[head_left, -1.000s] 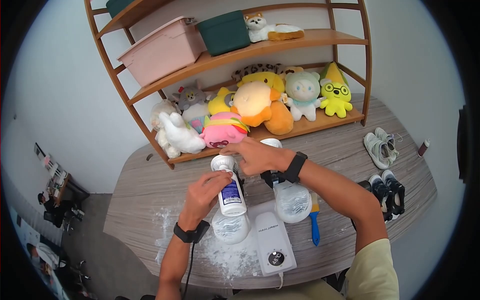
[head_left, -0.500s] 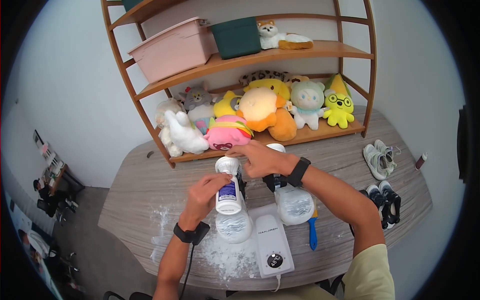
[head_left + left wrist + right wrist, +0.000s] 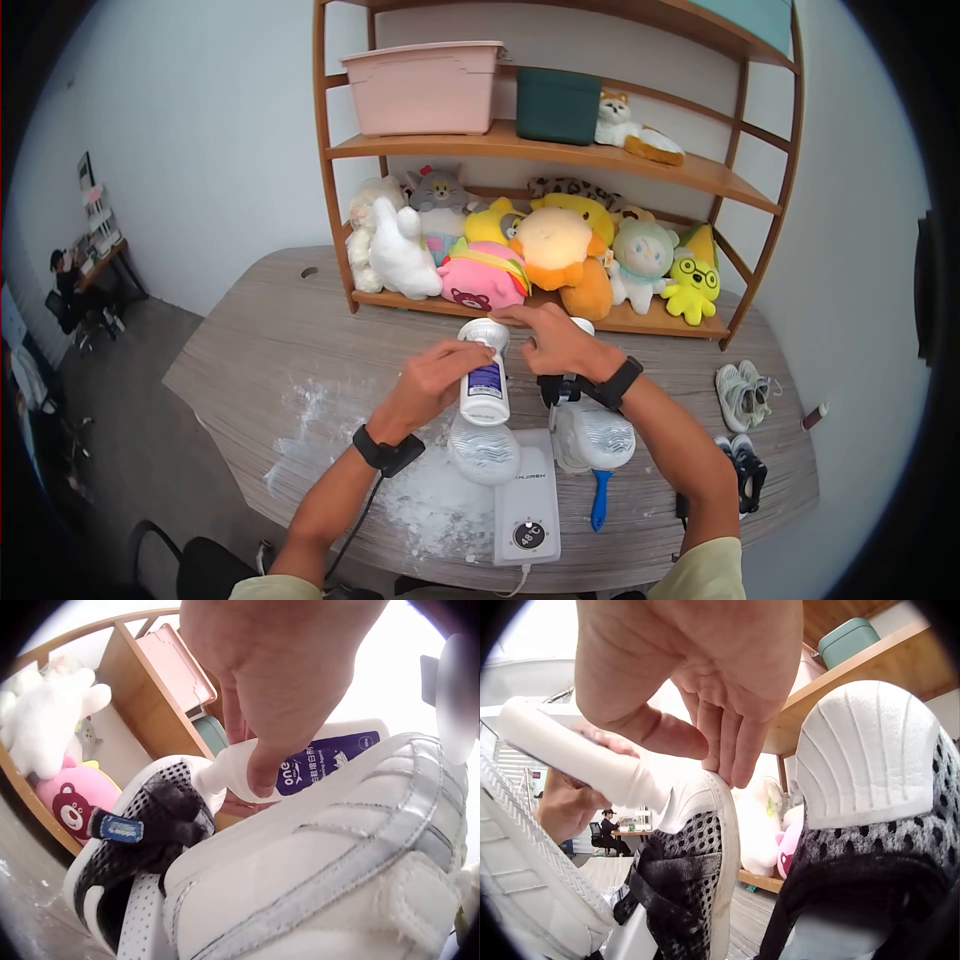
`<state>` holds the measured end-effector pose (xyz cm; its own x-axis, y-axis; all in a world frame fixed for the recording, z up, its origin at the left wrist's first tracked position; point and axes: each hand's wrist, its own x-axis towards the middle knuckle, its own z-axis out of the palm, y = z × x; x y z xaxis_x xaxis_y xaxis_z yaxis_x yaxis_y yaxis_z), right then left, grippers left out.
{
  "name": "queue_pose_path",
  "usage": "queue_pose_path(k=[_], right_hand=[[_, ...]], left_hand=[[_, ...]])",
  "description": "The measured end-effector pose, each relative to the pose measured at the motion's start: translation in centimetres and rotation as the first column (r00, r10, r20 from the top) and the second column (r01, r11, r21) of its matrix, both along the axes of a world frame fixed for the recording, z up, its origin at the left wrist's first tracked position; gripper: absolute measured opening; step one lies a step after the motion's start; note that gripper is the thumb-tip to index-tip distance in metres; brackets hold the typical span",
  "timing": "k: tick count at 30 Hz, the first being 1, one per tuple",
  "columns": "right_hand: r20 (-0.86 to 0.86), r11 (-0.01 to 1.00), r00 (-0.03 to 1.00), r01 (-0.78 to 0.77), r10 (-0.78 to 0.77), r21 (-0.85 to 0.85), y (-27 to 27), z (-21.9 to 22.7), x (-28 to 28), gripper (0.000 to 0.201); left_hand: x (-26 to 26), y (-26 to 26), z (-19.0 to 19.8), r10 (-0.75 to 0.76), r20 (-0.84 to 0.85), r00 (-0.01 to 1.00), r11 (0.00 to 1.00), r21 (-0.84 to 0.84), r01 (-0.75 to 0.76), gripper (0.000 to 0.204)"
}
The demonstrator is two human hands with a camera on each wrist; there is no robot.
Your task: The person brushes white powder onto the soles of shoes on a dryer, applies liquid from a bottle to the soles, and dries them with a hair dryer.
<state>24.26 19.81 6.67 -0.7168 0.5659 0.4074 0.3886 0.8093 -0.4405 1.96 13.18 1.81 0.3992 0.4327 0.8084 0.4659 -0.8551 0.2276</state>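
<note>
A white bottle with a purple label point(image 3: 485, 380) point(image 3: 322, 761) is gripped by my left hand point(image 3: 435, 375) point(image 3: 277, 675). Its narrow end meets the white toe of a black mesh shoe point(image 3: 690, 836) in the wrist views. My right hand point(image 3: 562, 345) point(image 3: 690, 667) has its fingers extended, with the fingertips touching that toe's top edge. Close in front of it stands a white strapped shoe point(image 3: 322, 862), its pale sole point(image 3: 485, 455) facing my head view. Another mesh shoe with a white toe point(image 3: 866, 757) is on the right in the right wrist view.
A white device reading 48°C point(image 3: 527, 500) and a blue-handled brush point(image 3: 600, 500) lie near the front. White powder point(image 3: 430, 510) covers part of the table. Plush toys point(image 3: 485, 275) fill the shelf behind; more shoes point(image 3: 735, 395) sit at the right.
The head view has turned and shifted, so the shelf stands more upright and farther right. Both hands stay at the same mesh shoe, the bottle still gripped in my left.
</note>
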Motion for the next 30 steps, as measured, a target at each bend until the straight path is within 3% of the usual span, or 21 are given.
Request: queue_pose_path(k=[3,10,12,16,19,22,24,26,30], right_hand=[[-0.018,1.0,1.0,-0.02,0.02,-0.019,0.3,-0.1,-0.1,0.056],[-0.002,1.0,1.0,-0.009,0.009,-0.029,-0.1,0.2,-0.3,0.058],[0.014,0.998,1.0,0.007,-0.006,-0.062,0.1,0.1,-0.4,0.058],[0.045,0.992,0.999,0.005,0.001,-0.128,-0.5,0.8,-0.5,0.061],[0.003,0.997,1.0,-0.007,0.007,-0.072,0.0,0.1,-0.3,0.059],[-0.007,0.998,1.0,-0.022,0.022,-0.064,0.1,-0.1,-0.4,0.06],[0.0,0.998,1.0,-0.021,0.021,-0.06,0.2,-0.1,-0.4,0.061],[0.001,0.998,0.999,-0.049,0.049,-0.035,0.3,-0.3,-0.3,0.062],[0.126,0.99,0.992,0.04,-0.022,-0.136,-0.4,0.9,-0.4,0.064]], left_hand=[[0.0,-0.8,-0.7,0.012,-0.018,1.0,1.0,-0.024,-0.013,0.041],[-0.3,0.1,0.6,0.018,0.286,0.958,0.995,-0.103,0.012,0.042],[-0.1,1.7,-0.4,0.104,0.456,0.884,0.955,-0.293,0.039,0.041],[-0.5,2.5,-1.2,0.237,0.616,0.751,0.923,-0.383,0.023,0.047],[-0.7,2.6,-2.4,0.276,0.8,0.533,0.868,-0.445,0.22,0.043],[-1.7,3.5,-5.5,0.388,0.806,0.447,0.814,-0.528,0.244,0.04],[-2.0,4.0,-7.5,0.474,0.825,0.308,0.676,-0.565,0.472,0.034],[-2.2,4.4,-9.7,0.589,0.773,0.237,0.526,-0.589,0.613,0.033],[-2.0,3.5,-12.1,0.608,0.775,0.17,0.438,-0.507,0.742,0.034]])
